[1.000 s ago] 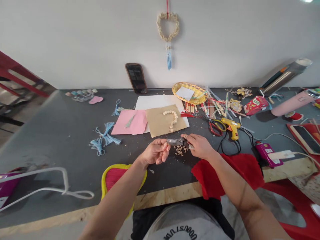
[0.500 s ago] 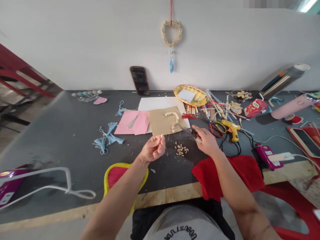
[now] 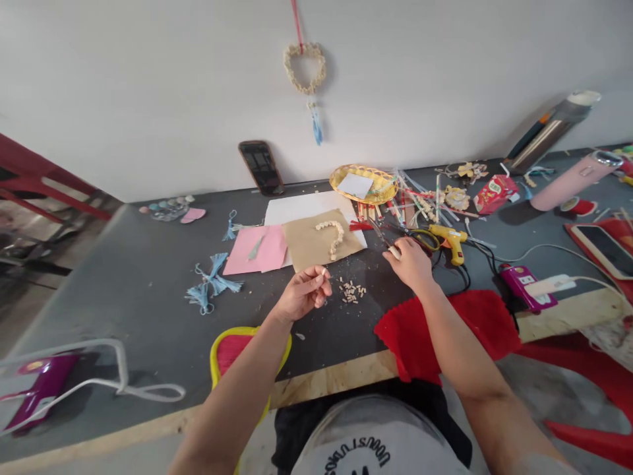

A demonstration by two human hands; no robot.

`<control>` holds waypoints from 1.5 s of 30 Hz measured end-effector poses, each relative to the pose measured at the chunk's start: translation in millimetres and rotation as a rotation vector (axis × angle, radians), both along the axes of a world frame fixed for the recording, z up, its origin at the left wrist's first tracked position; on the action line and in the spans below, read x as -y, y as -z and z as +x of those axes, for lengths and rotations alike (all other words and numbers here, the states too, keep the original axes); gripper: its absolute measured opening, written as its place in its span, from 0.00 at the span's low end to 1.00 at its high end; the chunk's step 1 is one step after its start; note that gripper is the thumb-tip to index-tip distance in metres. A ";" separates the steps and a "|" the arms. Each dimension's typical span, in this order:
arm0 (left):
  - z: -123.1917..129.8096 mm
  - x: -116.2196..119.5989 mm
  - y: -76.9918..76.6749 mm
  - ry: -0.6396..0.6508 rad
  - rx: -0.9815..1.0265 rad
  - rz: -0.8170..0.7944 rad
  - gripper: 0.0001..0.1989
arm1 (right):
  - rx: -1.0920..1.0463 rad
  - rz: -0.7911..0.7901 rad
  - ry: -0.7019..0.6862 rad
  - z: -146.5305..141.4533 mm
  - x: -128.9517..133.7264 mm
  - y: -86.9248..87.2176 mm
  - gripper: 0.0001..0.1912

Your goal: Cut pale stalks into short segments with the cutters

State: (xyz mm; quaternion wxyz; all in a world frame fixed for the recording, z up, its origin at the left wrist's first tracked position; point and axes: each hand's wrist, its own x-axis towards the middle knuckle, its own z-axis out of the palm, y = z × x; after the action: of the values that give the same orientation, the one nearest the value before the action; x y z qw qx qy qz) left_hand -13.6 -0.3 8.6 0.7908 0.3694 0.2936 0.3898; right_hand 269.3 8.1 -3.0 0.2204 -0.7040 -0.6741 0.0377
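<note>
My left hand (image 3: 307, 290) is closed in a pinch on a small pale piece (image 3: 324, 271), just in front of the brown paper sheet (image 3: 309, 244). On that sheet lies a hook-shaped row of pale pieces (image 3: 338, 239). My right hand (image 3: 411, 264) is closed round a tool with slim metal blades (image 3: 380, 233) and a pale handle; the fingers hide much of it. Between my hands a loose heap of short pale tubes (image 3: 352, 291) rests on the dark table.
Right of my right hand are a yellow glue gun (image 3: 449, 241) and a purple power strip (image 3: 527, 287). A yellow basket (image 3: 341, 175) and straws stand behind. Pink paper (image 3: 247, 254), blue tassels (image 3: 213, 280) and a red cloth (image 3: 469, 326) lie around. A heart-shaped wreath (image 3: 304, 87) hangs on the wall.
My right hand has moved away from the brown paper, taking the tool toward the glue gun, its blades now pointing more to the back. My left hand keeps its pinch. The view has shifted and tilted.
</note>
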 end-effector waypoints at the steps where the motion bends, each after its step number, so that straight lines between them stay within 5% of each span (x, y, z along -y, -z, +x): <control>1: 2.3 0.7 -2.2 -0.003 -0.030 0.002 0.13 | -0.002 -0.017 0.011 1.2 -0.6 -0.4 0.09; 7: 19.8 6.0 -16.1 -0.024 -0.299 0.098 0.15 | -0.033 0.032 -0.003 5.7 -1.4 -5.4 0.18; 15: 31.7 15.1 -32.2 0.006 -0.658 0.308 0.16 | -0.417 0.427 -0.365 -20.9 14.7 -21.7 0.10; 22: 39.1 22.7 -39.0 -0.025 -0.755 0.422 0.15 | -0.654 0.153 -0.660 -43.5 32.9 -24.8 0.11; 33: 6.8 34.1 -38.6 -0.309 -0.822 0.405 0.17 | -0.300 0.065 -0.596 -41.3 25.5 -9.0 0.12; 45: 21.1 18.1 -31.0 -0.377 -0.568 0.418 0.16 | -0.443 0.141 -0.593 -43.5 22.1 -2.6 0.10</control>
State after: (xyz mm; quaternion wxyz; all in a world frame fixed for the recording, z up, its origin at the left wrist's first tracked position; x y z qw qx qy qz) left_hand 7.5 -18.4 39.6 0.5008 0.5550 0.4775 0.4617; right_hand 225.8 -14.1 -0.4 0.3883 -0.4360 -0.7856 0.2048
